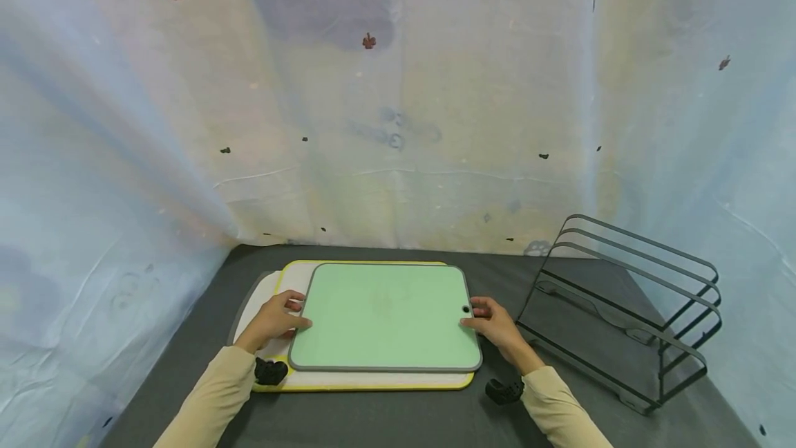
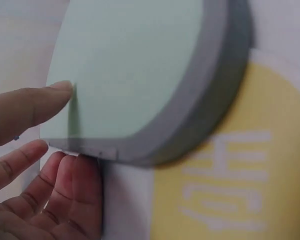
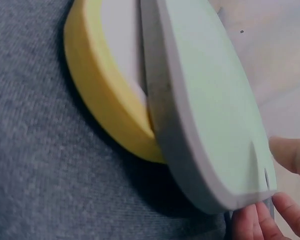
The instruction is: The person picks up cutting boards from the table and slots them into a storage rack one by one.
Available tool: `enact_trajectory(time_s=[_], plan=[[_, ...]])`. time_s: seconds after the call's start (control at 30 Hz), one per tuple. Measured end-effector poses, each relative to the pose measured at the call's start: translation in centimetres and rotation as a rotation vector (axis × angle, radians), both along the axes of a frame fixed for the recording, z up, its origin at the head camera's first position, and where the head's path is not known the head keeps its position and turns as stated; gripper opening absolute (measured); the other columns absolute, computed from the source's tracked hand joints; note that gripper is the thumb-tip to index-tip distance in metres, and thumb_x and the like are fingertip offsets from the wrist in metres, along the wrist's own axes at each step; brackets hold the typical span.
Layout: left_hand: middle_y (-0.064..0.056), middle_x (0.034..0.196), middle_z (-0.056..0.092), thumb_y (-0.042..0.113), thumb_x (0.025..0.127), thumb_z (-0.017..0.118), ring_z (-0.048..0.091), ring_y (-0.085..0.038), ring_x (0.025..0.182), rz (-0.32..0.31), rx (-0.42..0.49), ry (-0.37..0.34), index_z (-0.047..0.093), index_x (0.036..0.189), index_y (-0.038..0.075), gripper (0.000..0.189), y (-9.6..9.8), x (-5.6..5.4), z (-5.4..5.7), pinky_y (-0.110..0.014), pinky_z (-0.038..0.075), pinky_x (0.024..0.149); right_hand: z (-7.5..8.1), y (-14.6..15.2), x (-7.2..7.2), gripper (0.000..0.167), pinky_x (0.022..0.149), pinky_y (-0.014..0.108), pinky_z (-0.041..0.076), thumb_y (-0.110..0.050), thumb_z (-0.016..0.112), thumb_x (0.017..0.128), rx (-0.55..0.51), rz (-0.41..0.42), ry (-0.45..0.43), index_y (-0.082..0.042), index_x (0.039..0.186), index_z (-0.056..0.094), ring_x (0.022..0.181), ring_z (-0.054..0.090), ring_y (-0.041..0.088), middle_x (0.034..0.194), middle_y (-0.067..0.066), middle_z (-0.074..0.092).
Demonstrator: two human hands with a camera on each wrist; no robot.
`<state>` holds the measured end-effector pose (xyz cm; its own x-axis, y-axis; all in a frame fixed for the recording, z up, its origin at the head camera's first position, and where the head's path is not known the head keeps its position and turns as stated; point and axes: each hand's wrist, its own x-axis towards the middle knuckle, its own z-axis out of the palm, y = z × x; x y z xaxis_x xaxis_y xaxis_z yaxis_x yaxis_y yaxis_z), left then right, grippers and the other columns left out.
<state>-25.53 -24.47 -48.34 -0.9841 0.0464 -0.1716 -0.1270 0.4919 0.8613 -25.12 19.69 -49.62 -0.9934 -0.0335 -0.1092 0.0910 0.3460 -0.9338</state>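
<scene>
A light green cutting board with a grey rim and a small hole near its right edge is held between both hands. My left hand grips its left edge, thumb on the green face and fingers beneath, as the left wrist view shows. At the right edge, close to the hole, my right hand pinches it the same way. A white cutting board with a yellow rim lies under it, mostly covered. In the right wrist view the green board overlaps the yellow-rimmed one at a slant.
Another white board with a grey edge peeks out at the left of the stack. On the right of the dark grey tabletop stands a black metal rack with several curved bars. A pale patterned curtain hangs behind and at both sides.
</scene>
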Motion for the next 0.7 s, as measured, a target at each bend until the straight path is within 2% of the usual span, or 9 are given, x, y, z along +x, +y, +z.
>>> enact_trajectory(time_s=[0.37, 0.7], plan=[[-0.024, 0.109, 0.055, 0.0, 0.074, 0.081, 0.059, -0.028, 0.082, 0.022, 0.003, -0.011, 0.049, 0.128, -0.008, 0.064, 0.3, 0.0, 0.2, -0.037, 0.054, 0.061, -0.2, 0.0, -0.1, 0.07, 0.077, 0.04, 0.051, -0.002, 0.081, 0.077, -0.05, 0.016, -0.003, 0.003, 0.136, 0.045, 0.091, 0.06, 0.025, 0.111, 0.02, 0.059], [-0.024, 0.107, 0.054, -0.002, 0.075, 0.08, 0.059, -0.029, 0.082, 0.016, -0.006, -0.032, 0.046, 0.131, -0.01, 0.067, 0.3, 0.0, 0.1, -0.037, 0.054, 0.062, -1.0, 0.0, 0.0, 0.065, 0.067, 0.031, 0.048, -0.001, 0.081, 0.077, -0.001, 0.058, 0.095, 0.004, 0.133, 0.05, 0.082, 0.054, 0.023, 0.109, 0.018, 0.057]])
